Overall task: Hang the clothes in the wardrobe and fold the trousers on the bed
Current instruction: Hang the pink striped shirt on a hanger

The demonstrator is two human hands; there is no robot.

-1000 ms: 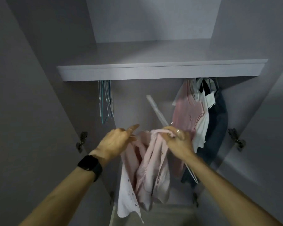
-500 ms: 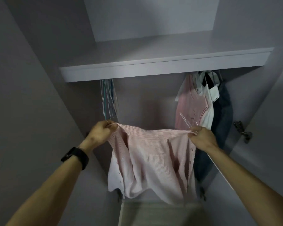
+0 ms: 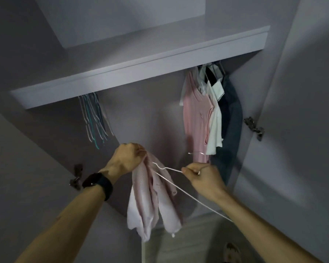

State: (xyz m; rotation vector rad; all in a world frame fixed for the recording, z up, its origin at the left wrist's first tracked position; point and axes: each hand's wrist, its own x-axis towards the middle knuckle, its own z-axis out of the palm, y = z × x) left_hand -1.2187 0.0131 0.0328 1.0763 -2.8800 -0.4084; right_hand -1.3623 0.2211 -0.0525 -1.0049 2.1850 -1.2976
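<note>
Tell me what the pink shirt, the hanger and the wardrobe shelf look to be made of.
Pale pink finely striped shirt, gripped by the left hand: soft fabric, perhaps cotton; it bunches and drapes limply. Thin white hanger, held by the right hand: coated wire or slim plastic; very narrow rod. Pale grey wardrobe shelf: smooth matt board, likely laminate; no grain shows.

I'm at a home wardrobe [image 3: 150,111] — a shelf [image 3: 141,73] overhead, tops [image 3: 196,118] and jeans [image 3: 234,120] hanging beneath on the right, spare hangers [image 3: 94,116] on the left — door hinges [image 3: 254,128] either side.
</note>
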